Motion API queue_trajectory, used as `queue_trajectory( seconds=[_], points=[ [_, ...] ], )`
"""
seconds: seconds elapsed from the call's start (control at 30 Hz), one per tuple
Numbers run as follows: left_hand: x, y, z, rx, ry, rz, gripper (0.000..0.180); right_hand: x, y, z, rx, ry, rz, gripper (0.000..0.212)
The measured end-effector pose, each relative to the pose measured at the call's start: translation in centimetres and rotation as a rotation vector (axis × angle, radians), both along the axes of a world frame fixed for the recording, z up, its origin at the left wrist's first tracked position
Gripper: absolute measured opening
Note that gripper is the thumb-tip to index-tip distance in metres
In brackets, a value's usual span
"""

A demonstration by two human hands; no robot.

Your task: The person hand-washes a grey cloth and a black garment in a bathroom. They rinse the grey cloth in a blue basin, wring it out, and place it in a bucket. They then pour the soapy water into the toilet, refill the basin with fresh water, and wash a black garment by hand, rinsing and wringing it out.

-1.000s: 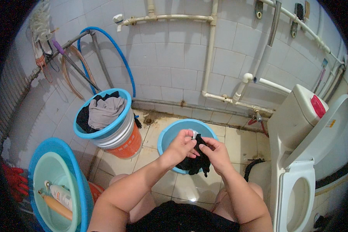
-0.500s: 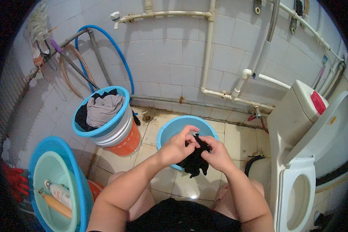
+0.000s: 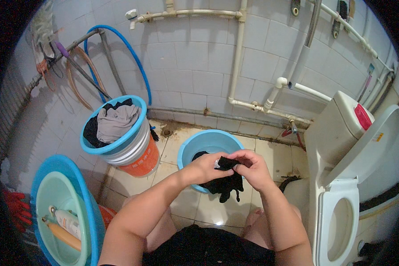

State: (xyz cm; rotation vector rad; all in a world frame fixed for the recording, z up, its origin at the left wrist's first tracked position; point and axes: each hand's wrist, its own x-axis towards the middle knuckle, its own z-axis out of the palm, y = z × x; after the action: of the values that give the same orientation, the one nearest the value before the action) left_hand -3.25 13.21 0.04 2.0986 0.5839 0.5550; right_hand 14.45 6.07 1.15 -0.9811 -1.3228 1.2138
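Note:
A black wet-looking garment point(image 3: 224, 185) is bunched between my hands, its lower end hanging over the near rim of a light blue basin point(image 3: 187, 144). My left hand point(image 3: 203, 168) is closed on the garment from the left side. On the other side my right hand point(image 3: 254, 168) pinches a folded edge of it between thumb and fingers. A small white patch shows on the cloth beside my left fingers; I cannot make out what it is. More dark cloth lies inside the basin behind my left hand.
At left, a blue basin point(image 3: 143, 105) with grey and black clothes rests on a white and orange bucket point(image 3: 142, 157). Nearer, a pale green basin point(image 3: 42, 195) holding a bottle point(image 3: 68, 221) and brush sits in a bigger blue one. A toilet point(image 3: 337, 195) stands at right.
My hands have turned the garment and shifted slightly right, with a folded edge now stretched between them. The right hand has risen a little. The view has moved slightly.

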Motion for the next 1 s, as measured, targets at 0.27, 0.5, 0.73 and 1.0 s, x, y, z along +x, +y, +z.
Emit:
queue_trajectory(
  seconds=[0.27, 0.5, 0.73, 1.0],
  points=[
    [-0.6, -0.3, 2.4, -0.718, -0.339, 0.177, 0.033, 0.9, 0.3, 0.0, 0.084, -0.230, 0.019, 0.058],
    [-1.8, -0.1, 4.7, -0.720, -0.548, 0.322, 0.036, -1.9, -0.5, -1.5, 0.002, -0.430, 0.046, 0.078],
    [-1.5, 0.3, 4.5, -0.825, -0.701, 0.385, 0.034, -4.4, -0.4, -3.8, 0.198, -0.682, -0.136, 0.093],
    [-2.3, 0.8, 4.9, -0.827, -0.763, 0.446, 0.033, -3.0, 0.2, -3.9, 0.163, -0.675, -0.115, 0.065]
  ],
)
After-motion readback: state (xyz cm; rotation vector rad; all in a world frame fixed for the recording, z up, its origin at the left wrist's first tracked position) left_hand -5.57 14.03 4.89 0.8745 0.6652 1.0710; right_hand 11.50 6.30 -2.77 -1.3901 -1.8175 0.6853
